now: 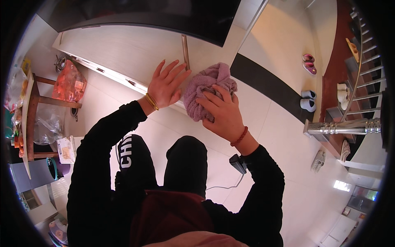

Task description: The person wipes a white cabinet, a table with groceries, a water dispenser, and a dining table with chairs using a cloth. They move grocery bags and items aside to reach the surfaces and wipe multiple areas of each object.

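Observation:
My right hand (pixel 223 112) grips a bunched mauve terry cloth (pixel 197 89) near the front edge of a pale cabinet top (pixel 123 52). To its left my left hand (pixel 168 83), with a yellow bangle at the wrist, is spread over the cabinet's edge and holds nothing. A metal stand leg (pixel 185 51) of the black television (pixel 148 15) rises just beyond the left fingertips. Whether the cloth touches the cabinet cannot be told.
A wooden table (pixel 31 114) with bags stands at left, a red plastic bag (pixel 70 81) beside it. At right are a staircase with a metal newel post (pixel 342 126) and several shoes, among them light slippers (pixel 318 160). A cable (pixel 225 187) hangs by my right forearm.

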Motion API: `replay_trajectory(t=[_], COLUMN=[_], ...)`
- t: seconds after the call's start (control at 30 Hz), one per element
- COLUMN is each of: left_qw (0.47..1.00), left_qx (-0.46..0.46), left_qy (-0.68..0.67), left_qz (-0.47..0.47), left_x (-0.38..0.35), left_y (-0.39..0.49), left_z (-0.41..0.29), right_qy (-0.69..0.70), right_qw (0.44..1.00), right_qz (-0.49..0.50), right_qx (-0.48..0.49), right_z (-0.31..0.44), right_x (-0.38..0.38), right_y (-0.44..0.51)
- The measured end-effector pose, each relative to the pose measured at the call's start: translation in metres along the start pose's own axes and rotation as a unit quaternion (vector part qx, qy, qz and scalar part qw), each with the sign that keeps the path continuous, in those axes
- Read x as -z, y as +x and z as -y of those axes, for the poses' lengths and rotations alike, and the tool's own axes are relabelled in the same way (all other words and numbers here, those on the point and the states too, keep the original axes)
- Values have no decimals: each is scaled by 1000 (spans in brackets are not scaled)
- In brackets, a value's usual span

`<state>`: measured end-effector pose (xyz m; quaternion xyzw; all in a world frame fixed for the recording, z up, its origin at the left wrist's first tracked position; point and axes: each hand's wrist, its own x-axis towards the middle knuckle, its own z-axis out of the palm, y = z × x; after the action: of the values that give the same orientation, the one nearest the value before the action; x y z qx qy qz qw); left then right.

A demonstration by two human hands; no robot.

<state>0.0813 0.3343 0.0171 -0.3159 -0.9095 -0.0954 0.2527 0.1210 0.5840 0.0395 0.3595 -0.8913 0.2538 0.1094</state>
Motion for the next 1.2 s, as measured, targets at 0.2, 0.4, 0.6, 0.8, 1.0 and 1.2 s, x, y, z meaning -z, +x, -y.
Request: replay_trajectory(t=[0.2,0.4,0.6,0.8,1.0,1.2], left_qw=[1000,999,998,998,997,995], left_qx=[-21,-11,-14,-16,-3,16], left_qy=[1,-8,3,1,-19,-52], left_qz=[-23,-50,-69,-58,-71,-84], left_x=[0,-2,-2,-1,0,-1], left_y=[-2,-4,-5,-9,-11,-14], left_z=[3,4,2,2,2,5], right_qy=[-77,-138,-242,-258,-181,-22], right_qw=[990,968,962,961,979,999], right_qz=[-112,-52,-28,-70,-86,-18], right_qx=[-44,-203,-125,-67,-35,33], right_z=[-99,-190,-156,-113,-78,-31], right_x=[-8,-8,-24,-34,-35,-12], right_y=[68,154,136,116,98,57])
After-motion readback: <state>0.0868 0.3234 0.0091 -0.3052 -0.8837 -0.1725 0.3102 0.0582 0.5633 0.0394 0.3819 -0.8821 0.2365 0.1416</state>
